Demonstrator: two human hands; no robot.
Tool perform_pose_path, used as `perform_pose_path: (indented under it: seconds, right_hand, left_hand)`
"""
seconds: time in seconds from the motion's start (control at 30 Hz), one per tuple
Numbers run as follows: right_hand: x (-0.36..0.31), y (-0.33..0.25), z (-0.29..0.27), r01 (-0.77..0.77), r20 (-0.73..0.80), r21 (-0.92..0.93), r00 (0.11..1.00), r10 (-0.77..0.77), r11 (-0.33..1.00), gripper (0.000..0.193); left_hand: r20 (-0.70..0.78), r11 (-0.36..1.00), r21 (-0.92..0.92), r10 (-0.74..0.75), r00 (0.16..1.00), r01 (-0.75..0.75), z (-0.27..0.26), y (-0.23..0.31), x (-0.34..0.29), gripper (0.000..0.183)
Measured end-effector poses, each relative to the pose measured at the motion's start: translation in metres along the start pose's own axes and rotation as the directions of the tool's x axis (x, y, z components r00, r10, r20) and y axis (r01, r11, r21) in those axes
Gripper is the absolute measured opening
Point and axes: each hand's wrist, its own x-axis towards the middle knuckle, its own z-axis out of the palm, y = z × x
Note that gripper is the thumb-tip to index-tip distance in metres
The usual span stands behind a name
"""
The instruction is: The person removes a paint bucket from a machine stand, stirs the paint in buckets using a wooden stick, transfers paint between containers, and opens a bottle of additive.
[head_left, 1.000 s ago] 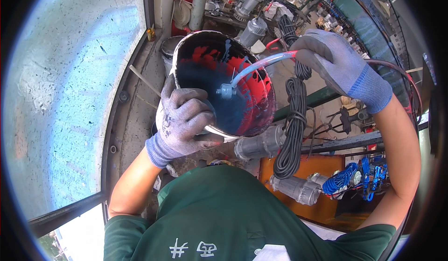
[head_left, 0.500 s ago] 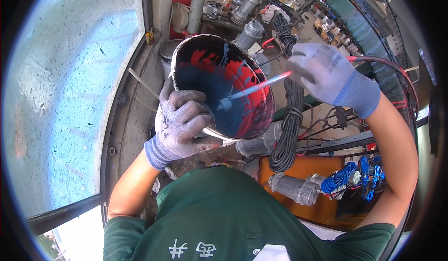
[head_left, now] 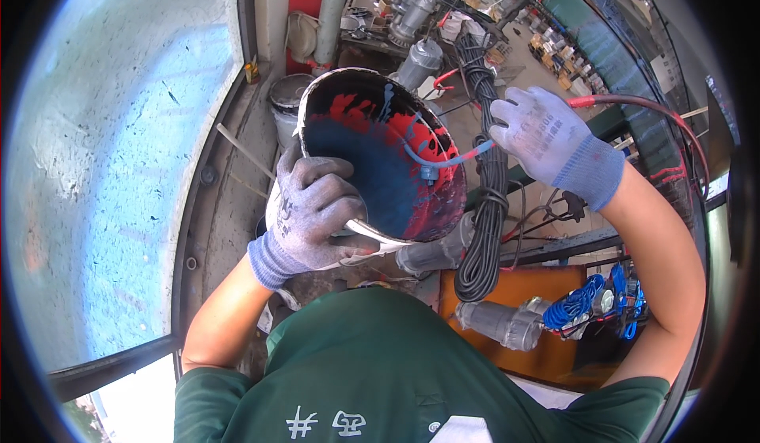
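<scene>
The left hand (head_left: 313, 205), gloved, grasps the near-left rim of the bucket (head_left: 438, 197), fingers curled and thumb lower down. This grip appears to steady the bucket at a tilt, with its mouth turned toward the wearer. The right hand (head_left: 546, 138), also gloved, is closed around the hose (head_left: 467, 157). It grips back from the blue-coated end, which probably gives the glove clearance from the coating.

The bucket lies between the 2 hands, touching the left and apart from the right. The hose runs leftward from the right hand across the bucket's right rim and curves within the mouth. 1 blue fitting (head_left: 429, 174) sits at the curve. Behind the right hand, a red length arcs off to the right.

Farther out, a bundled black cable (head_left: 483, 261) hangs below the right hand. 1 grey unit (head_left: 495, 324) lies nearer the wearer, beside a blue cord (head_left: 576, 300). A flecked pane (head_left: 142, 166) stands to the left.
</scene>
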Motion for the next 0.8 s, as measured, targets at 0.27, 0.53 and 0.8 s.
perform_pose_path:
  seconds: [0.27,0.53,0.8]
  right_hand:
    - [0.019,-0.004,-0.029,0.024,0.049,-0.014,0.999,-0.023,1.0,0.017]
    - [0.023,-0.006,-0.053,0.016,-0.027,-0.014,1.0,-0.016,1.0,0.018]
    - [0.028,-0.001,-0.085,-0.015,-0.099,-0.087,0.995,0.007,0.996,0.021]
  left_hand:
    - [0.014,1.0,0.011,0.008,1.0,-0.008,-0.001,-0.005,0.004,0.051]
    - [-0.041,0.998,0.054,-0.01,0.999,0.012,-0.004,-0.005,0.011,0.052]
    - [-0.101,0.995,0.079,-0.056,0.993,0.065,-0.011,-0.01,0.014,0.054]
